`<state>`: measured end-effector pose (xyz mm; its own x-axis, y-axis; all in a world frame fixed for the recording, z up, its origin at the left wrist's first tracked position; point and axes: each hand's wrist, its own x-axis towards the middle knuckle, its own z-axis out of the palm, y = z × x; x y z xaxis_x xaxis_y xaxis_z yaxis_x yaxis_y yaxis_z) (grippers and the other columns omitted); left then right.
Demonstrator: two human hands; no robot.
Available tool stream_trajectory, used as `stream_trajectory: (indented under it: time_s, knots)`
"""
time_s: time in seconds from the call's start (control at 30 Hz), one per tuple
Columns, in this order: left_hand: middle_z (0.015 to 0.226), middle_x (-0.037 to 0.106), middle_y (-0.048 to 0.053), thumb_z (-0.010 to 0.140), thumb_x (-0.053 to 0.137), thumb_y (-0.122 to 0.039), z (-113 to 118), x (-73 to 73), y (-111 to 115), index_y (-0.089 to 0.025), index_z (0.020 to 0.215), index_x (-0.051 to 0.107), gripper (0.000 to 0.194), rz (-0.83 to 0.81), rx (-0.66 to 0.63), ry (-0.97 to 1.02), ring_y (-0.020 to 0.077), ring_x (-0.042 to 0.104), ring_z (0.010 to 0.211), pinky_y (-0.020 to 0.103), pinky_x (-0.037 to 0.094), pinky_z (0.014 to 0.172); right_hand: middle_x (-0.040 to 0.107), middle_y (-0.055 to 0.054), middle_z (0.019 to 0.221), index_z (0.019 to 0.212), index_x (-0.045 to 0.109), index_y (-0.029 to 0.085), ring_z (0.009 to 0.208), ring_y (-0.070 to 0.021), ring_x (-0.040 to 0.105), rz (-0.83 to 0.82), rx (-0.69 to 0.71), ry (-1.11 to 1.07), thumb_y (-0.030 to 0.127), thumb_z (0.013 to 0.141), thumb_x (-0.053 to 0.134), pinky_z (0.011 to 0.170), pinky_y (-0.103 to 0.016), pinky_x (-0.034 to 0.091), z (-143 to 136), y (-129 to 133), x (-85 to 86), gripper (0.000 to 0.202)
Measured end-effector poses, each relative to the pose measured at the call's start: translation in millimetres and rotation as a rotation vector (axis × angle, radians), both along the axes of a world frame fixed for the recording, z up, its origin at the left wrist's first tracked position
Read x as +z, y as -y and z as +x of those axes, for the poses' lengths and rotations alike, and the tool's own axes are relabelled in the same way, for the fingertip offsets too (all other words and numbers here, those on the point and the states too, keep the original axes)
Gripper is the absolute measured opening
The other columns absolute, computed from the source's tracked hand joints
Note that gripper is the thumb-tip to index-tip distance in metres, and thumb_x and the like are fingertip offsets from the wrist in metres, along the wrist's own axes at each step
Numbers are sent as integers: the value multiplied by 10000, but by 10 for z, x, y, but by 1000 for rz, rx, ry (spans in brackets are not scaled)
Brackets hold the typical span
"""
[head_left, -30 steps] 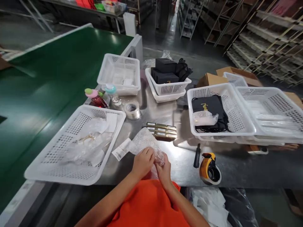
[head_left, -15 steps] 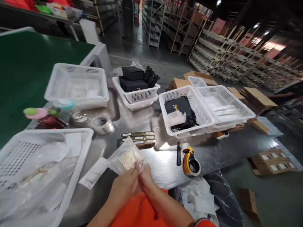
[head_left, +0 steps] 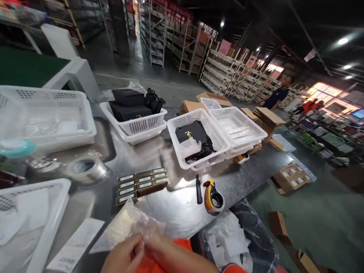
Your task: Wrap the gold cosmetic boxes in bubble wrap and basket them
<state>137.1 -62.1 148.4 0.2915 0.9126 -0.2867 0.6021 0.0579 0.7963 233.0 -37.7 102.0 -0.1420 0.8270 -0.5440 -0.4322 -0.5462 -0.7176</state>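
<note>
At the bottom edge of the view, the person's left hand [head_left: 123, 258] and right hand [head_left: 167, 254] meet close together over an orange garment, both pinching the near corner of a clear bubble-wrap pouch [head_left: 125, 224]. The pouch slants up and to the left from the fingers, lifted slightly above the shiny steel table [head_left: 176, 206]; what is inside it is too blurred to make out. Just left of the pouch a white printed label [head_left: 74, 244] lies flat on the table, and beyond that sits the corner of a white plastic basket [head_left: 42, 212]. Just behind the pouch lies a neat block of small gold boxes [head_left: 142, 184]. To the right of these, a black marker [head_left: 198, 184] lies beside a yellow and black tape dispenser [head_left: 213, 196]. To the left of the boxes a roll of clear tape [head_left: 85, 168] rests on the table. Farther back stand more white baskets: one on the left holding clear bags [head_left: 45, 113], a stacked pair with black boxes [head_left: 133, 123], one with a black pouch [head_left: 197, 138], and one with white items [head_left: 239, 127]. Brown cartons lie beyond them. In the distance, rows of warehouse shelving recede, and another person [head_left: 277, 96] stands beside them.
</note>
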Motion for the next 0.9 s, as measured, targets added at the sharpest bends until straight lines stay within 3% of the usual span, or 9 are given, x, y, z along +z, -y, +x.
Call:
stream_trajectory:
  time_s: [0.13, 0.23, 0.33, 0.43, 0.57, 0.67, 0.77, 0.83, 0.9]
  knots:
    - [467, 406, -51, 607, 546, -484, -208, 272, -224, -234, 519, 415, 296, -172, 469, 122, 123, 404, 459, 240, 330, 458, 651, -10, 780, 824, 703, 209, 795, -187, 609, 181, 418, -47, 547, 620, 802, 804, -352, 510, 268, 125, 532, 407]
    - [470, 392, -74, 560, 603, -497, -326, 467, -310, -231, 545, 405, 331, -351, 691, 334, 99, 369, 440, 217, 303, 430, 651, -66, 1158, 1073, 695, 258, 1090, -227, 577, 430, 193, 299, 537, 795, 683, 976, -384, 461, 629, 73, 771, 395]
    - [472, 400, -74, 566, 625, -498, -308, 530, -264, -232, 560, 387, 356, -367, 778, 441, 101, 384, 457, 217, 316, 441, 565, -99, 1306, 1173, 612, 271, 1220, -267, 507, 200, -133, 450, 627, 722, 720, 987, -431, 459, 851, 0, 695, 585]
    - [481, 385, -67, 644, 549, -479, -163, 465, -173, -237, 576, 369, 310, -308, 648, 366, 108, 372, 466, 232, 304, 455, 607, -136, 1206, 1129, 605, 225, 1126, -314, 575, -242, 65, 10, 790, 584, 718, 808, -456, 530, 819, 39, 516, 793]
    - [570, 455, -19, 703, 482, -295, 123, 392, -99, -226, 583, 357, 186, -144, 139, 32, 146, 452, 571, 276, 363, 566, 678, -46, 846, 899, 656, 188, 796, -210, 657, -314, 117, -337, 657, 548, 841, 678, -320, 521, 530, 155, 411, 615]
    - [823, 622, 62, 769, 454, -201, 281, 456, -60, -204, 755, 540, 87, -91, -140, -118, 212, 585, 794, 329, 463, 751, 648, 2, 660, 738, 642, 182, 630, -160, 622, -332, -9, -163, 502, 540, 900, 610, -270, 495, 395, 80, 424, 457]
    - [1175, 616, 119, 822, 470, -195, 297, 559, -10, -205, 1104, 606, 313, -8, -223, -23, 245, 583, 1077, 359, 475, 932, 728, -66, 824, 857, 691, 162, 737, -224, 668, -237, -64, -8, 567, 569, 850, 601, -314, 523, 557, -248, 550, 521]
    - [1196, 610, 115, 865, 445, -199, 232, 592, 22, -214, 1154, 605, 331, 38, -185, 46, 229, 587, 1086, 347, 481, 943, 735, -126, 1012, 973, 702, 146, 855, -270, 681, 10, -150, 253, 615, 643, 773, 630, -367, 554, 859, -606, 729, 577]
    - [1101, 639, 101, 910, 394, -208, 134, 572, 49, -210, 1094, 623, 294, 52, -126, 89, 205, 613, 1012, 317, 498, 894, 709, -152, 1115, 1088, 679, 141, 962, -266, 670, 402, -363, 810, 567, 800, 652, 764, -402, 568, 1267, -1046, 953, 515]
